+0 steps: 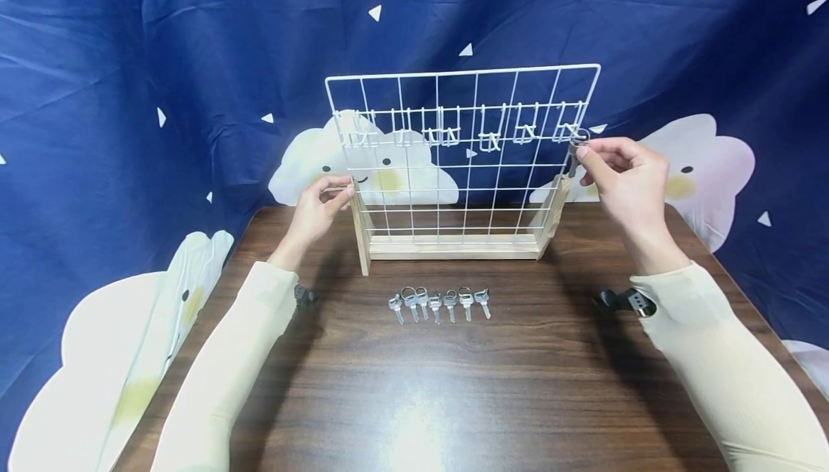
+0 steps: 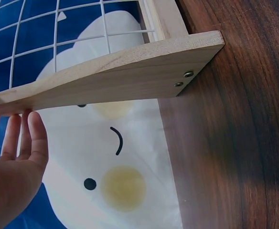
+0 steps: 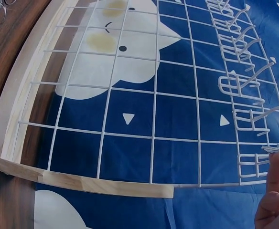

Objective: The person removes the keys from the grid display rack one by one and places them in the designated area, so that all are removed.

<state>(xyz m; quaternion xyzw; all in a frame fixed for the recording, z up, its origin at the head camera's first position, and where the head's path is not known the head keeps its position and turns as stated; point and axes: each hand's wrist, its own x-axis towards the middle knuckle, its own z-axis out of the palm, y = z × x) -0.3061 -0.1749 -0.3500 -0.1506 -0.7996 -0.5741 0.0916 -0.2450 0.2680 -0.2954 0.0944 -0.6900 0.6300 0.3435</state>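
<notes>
A white wire grid rack (image 1: 463,72) stands on a wooden base (image 1: 453,247), with several white hooks (image 1: 490,142) hung along its upper part. My left hand (image 1: 316,207) holds the top of the rack's left wooden side piece (image 2: 106,78), thumb on one face and fingers on the other. Up at the right end, my right hand (image 1: 630,178) pinches a key (image 1: 573,158) with a metal ring, right beside the rightmost hook (image 1: 566,132). The right wrist view shows only the fingertips and a small bit of the key (image 3: 275,149) near that hook.
Several silver keys (image 1: 450,303) with rings lie in a row on the dark wooden table (image 1: 363,371), in front of the rack. Behind the table hangs a blue cloth (image 1: 214,40) with white clouds and triangles.
</notes>
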